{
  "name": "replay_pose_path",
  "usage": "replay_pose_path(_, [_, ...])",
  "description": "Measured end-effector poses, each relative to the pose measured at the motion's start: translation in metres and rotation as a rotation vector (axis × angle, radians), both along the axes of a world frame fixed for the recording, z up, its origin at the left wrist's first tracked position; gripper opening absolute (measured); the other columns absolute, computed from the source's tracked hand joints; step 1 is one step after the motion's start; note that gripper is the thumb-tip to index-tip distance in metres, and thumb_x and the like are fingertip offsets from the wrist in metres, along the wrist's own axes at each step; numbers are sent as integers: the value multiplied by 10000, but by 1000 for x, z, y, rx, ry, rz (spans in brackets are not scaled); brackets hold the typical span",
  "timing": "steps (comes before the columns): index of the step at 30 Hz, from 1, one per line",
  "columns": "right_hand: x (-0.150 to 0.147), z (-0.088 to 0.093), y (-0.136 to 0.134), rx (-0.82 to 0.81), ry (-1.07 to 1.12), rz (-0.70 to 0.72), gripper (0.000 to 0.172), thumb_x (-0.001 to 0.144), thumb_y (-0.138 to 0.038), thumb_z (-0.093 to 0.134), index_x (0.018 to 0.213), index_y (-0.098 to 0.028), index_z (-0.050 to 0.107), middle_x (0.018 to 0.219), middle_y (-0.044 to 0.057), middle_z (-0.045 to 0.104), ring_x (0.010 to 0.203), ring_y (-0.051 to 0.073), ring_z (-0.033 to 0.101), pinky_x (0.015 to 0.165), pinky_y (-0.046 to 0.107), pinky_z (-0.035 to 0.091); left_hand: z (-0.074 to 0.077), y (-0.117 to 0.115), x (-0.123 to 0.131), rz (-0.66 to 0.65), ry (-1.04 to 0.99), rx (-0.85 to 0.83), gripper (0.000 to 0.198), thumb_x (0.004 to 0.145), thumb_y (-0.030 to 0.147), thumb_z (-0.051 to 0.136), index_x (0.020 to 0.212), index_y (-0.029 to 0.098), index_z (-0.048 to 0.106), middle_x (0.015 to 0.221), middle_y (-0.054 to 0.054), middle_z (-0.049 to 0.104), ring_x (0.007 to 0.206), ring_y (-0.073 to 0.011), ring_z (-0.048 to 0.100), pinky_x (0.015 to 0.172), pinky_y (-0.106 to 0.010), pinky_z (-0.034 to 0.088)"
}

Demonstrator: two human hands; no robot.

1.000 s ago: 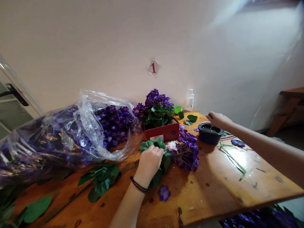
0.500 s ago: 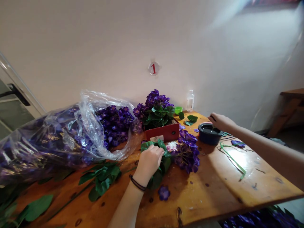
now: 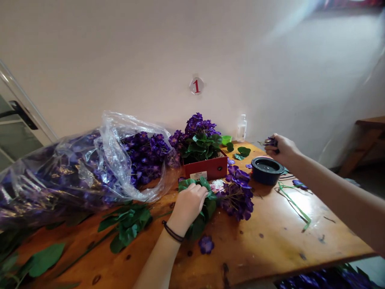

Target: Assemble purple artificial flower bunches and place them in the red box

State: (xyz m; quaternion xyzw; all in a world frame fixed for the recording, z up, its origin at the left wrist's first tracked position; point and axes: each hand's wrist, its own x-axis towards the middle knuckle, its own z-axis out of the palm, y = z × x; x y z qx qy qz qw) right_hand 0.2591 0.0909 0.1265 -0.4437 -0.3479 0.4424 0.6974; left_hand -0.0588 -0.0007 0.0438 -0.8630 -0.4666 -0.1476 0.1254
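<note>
My left hand (image 3: 191, 204) is closed on the stem of an artificial purple flower spray, with green leaves (image 3: 207, 208) bunched around the fingers. The spray's purple blooms (image 3: 237, 196) lie to the right of that hand, over the wooden table. My right hand (image 3: 282, 149) is raised above and behind a round dark blue pot (image 3: 266, 170), not touching it. Its fingers pinch a small dark purple thing (image 3: 270, 142) with thin tips pointing left; its exact kind is unclear. Dark contents show inside the pot.
A clear plastic bag (image 3: 90, 172) full of purple flowers fills the left side. Behind my left hand stands a red box (image 3: 207, 167) holding more flowers. A green cup (image 3: 226, 140), a clear bottle (image 3: 242, 128), loose leaves (image 3: 242, 152), a green strip (image 3: 296, 206) and a loose bloom (image 3: 206, 245) are around.
My right hand has lifted up from the pot's rim, and the small purple thing in its fingers now shows. The left hand stays on the flower stem.
</note>
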Motion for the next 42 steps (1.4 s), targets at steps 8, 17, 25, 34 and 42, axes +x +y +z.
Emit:
replay_pose_path(8, [-131, -42, -41, 196, -93, 253, 300, 790, -473, 584, 715, -225, 434, 645, -34, 480, 413, 66, 338, 334, 199, 252, 0, 3, -1, 15, -6, -35, 197, 933, 263, 438, 859, 195, 607, 828, -30, 632, 855, -165, 572, 663, -240, 441])
replay_pose_path(17, [-135, -100, -33, 315, -427, 60, 324, 835, -546, 503, 776, -228, 523, 785, 12, 579, 770, 173, 562, 737, 291, 468, 2, 6, -7, -91, -119, 24, 180, 927, 245, 453, 847, 198, 607, 794, -15, 631, 831, -163, 541, 683, -263, 443])
replay_pose_path(25, [-134, -107, -37, 357, -423, 70, 312, 848, -542, 486, 768, -244, 526, 750, 11, 560, 726, 176, 541, 682, 299, 467, -2, 7, -5, -146, -239, 13, 165, 924, 224, 455, 876, 188, 609, 809, -24, 629, 828, -166, 531, 714, -273, 450])
replay_pose_path(34, [-132, -104, -41, 355, -480, 57, 285, 873, -511, 463, 796, -245, 534, 775, 17, 559, 725, 171, 518, 696, 292, 456, -1, 8, -5, -154, -247, 40, 156, 923, 227, 459, 879, 191, 604, 800, -22, 635, 813, -166, 537, 703, -275, 457])
replay_pose_path(42, [-132, -101, -43, 328, -471, 68, 279, 867, -502, 490, 793, -235, 527, 802, 10, 564, 762, 163, 531, 729, 275, 450, -1, 8, -6, -156, -247, 55, 168, 926, 235, 451, 886, 190, 608, 795, -26, 634, 815, -169, 544, 709, -278, 465])
